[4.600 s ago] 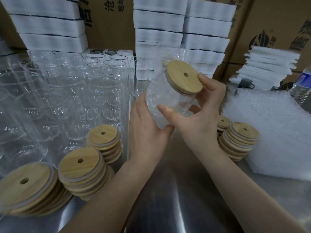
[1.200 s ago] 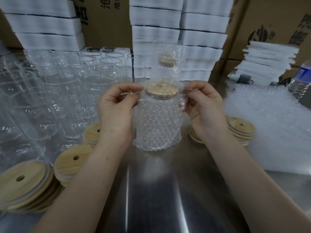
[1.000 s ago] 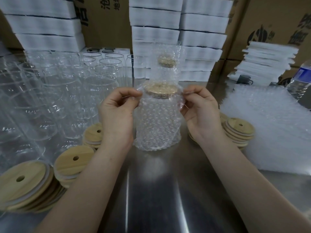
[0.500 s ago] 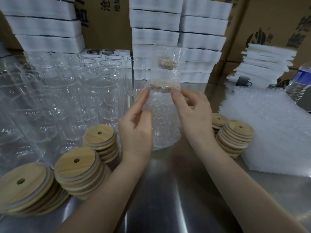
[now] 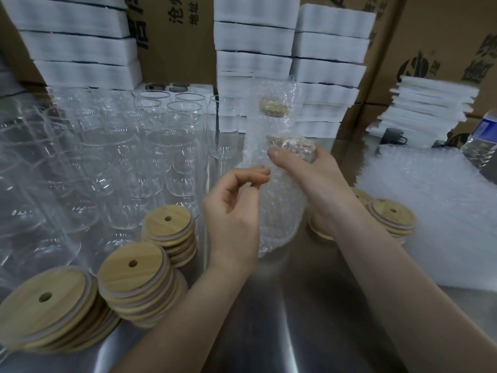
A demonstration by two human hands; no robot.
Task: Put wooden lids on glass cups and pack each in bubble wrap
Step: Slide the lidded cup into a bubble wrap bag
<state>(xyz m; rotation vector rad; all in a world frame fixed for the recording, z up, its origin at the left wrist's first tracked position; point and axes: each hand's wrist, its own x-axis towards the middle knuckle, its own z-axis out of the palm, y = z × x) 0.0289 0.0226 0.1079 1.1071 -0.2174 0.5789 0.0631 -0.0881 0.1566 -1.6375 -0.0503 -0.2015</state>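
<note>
A lidded glass cup in bubble wrap point(image 5: 279, 211) stands upright on the steel table point(image 5: 269, 319) at centre. My right hand point(image 5: 304, 173) grips its top, thumb across the front and fingers over the folded wrap above the wooden lid. My left hand point(image 5: 234, 208) is just left of the cup, fingers curled, its fingertips pinching the wrap's loose edge. A second wrapped cup point(image 5: 274, 109) stands right behind. Stacks of wooden lids point(image 5: 139, 275) lie at front left, with more wooden lids point(image 5: 390, 216) to the right.
Several bare glass cups point(image 5: 113, 162) fill the left side. A pile of bubble wrap sheets point(image 5: 435, 211) lies at right. White foam boxes point(image 5: 255, 49) and cardboard cartons stand along the back. A plastic bottle point(image 5: 481, 138) is at the far right edge.
My right hand has moved over the cup's top and folded the wrap down onto the lid. My left hand dropped lower on the cup's left side.
</note>
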